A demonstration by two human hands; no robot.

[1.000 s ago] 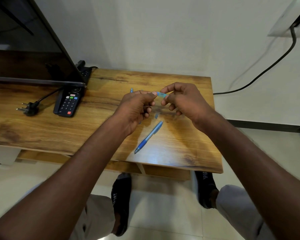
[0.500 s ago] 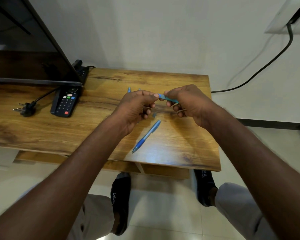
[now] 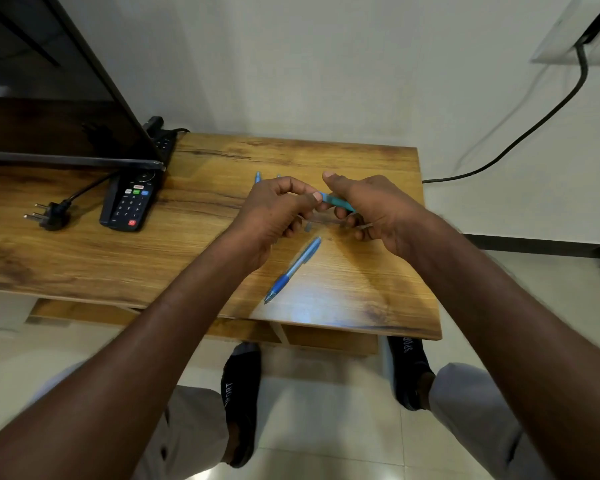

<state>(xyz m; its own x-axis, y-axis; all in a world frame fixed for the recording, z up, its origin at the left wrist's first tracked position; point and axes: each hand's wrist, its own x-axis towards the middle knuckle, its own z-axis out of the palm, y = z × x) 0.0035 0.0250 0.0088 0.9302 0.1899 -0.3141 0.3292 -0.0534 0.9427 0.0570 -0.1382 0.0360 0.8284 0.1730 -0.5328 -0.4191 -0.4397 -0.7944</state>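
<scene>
A teal pen piece (image 3: 337, 202) is held in the air just above a wooden table (image 3: 187, 265), between a person's two hands. The left hand (image 3: 278, 216) pinches its near end between thumb and forefinger, the other fingers curled under the palm. The right hand (image 3: 378, 209) has its fingers curled round the far end, thumb lifted clear. Directly below on the tabletop lies a blue pen (image 3: 293, 270), slanted with its tip toward the table's front edge. The ends of two more pens (image 3: 257, 176) show behind the left hand. Well to the left, a remote control (image 3: 130, 204) rests beside a loose plug (image 3: 51, 216), under the corner of a television (image 3: 49, 98). A black cable (image 3: 534, 126) runs down the wall at right
</scene>
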